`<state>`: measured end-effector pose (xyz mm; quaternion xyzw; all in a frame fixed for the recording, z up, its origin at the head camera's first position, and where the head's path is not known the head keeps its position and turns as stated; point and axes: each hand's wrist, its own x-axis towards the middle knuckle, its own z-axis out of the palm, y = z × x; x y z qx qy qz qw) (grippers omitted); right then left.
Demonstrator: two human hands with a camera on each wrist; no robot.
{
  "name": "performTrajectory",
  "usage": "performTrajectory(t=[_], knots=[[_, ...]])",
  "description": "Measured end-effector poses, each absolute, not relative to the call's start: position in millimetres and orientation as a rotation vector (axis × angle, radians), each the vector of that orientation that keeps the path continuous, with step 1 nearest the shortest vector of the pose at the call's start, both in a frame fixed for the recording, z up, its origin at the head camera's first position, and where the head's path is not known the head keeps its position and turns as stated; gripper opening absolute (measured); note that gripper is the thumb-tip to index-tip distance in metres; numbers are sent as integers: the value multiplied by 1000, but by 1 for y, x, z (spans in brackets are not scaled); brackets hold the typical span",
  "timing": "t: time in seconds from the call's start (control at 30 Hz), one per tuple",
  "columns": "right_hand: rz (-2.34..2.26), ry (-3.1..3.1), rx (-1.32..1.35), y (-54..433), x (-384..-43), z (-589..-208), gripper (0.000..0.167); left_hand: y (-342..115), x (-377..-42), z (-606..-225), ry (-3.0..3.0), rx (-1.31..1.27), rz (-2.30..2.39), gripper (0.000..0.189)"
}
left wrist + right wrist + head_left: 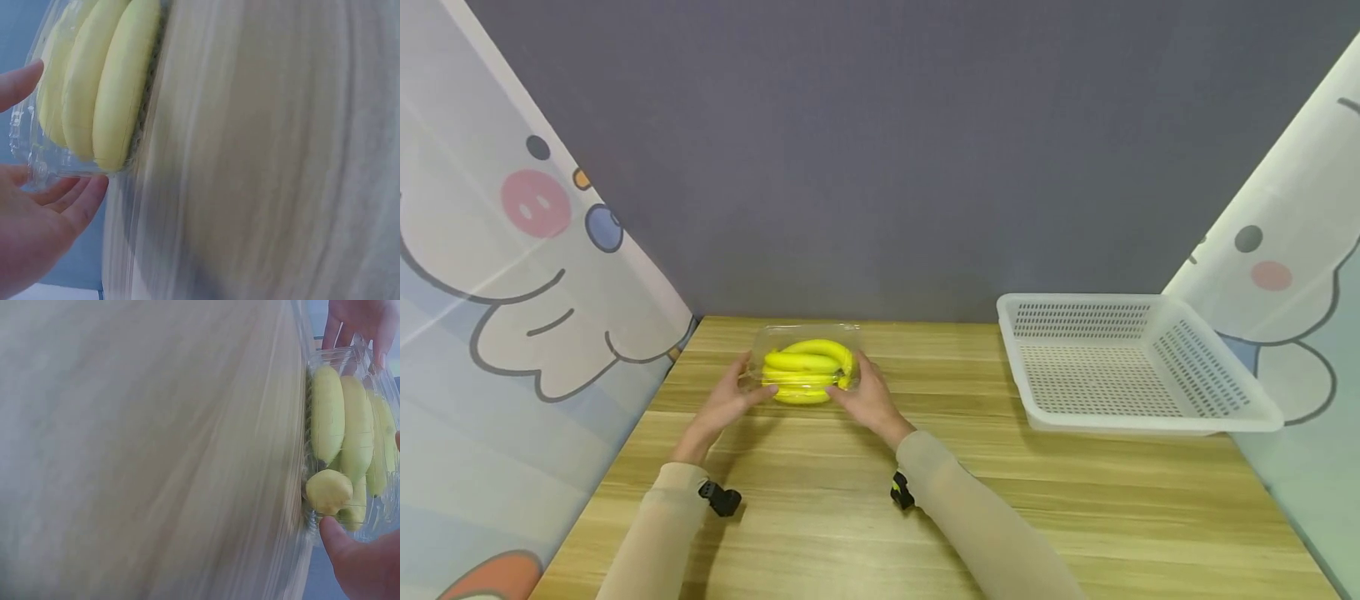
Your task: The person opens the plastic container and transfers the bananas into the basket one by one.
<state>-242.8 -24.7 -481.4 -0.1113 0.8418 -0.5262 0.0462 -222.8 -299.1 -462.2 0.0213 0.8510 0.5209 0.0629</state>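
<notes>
While left hand point(724, 406) grips clear box point(775, 336), right hand point(871, 402) mirrors it.

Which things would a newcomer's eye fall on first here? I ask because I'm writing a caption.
Probably the bright yellow bananas in a clear plastic container, between the person's hands toward the back left of the wooden table. Next, likely the white slotted basket at the table's back right. The cartoon panels on both sides also stand out against the plain dark grey wall behind.
</notes>
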Motion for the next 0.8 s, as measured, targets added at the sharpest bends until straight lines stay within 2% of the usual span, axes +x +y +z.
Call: performTrajectory(t=[0.8], knots=[[-1623, 2557, -304, 17, -238, -477, 90, -264, -226, -468, 2593, 61, 1517, 105]])
